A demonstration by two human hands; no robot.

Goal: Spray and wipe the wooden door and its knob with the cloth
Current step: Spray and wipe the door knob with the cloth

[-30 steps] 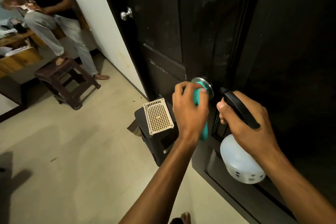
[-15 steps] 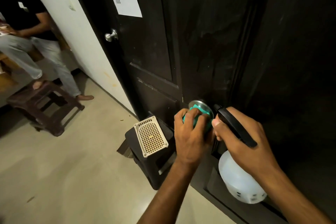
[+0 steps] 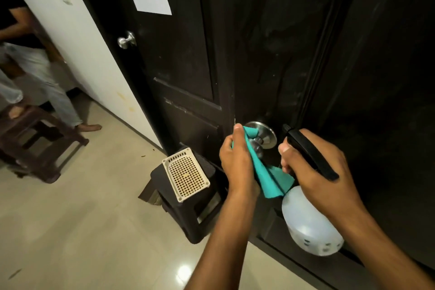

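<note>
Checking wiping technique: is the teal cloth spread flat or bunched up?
Bunched. The left hand grips the teal cloth gathered in folds against the door knob, its loose end hanging below.

Glossy metal knob (image 3: 264, 135), teal cloth (image 3: 270, 178), dark wooden door (image 3: 270, 42)

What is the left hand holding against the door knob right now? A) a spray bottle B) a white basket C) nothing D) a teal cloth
D: the left hand grips a teal cloth draped over the door knob, while the right hand holds the spray bottle.
</note>
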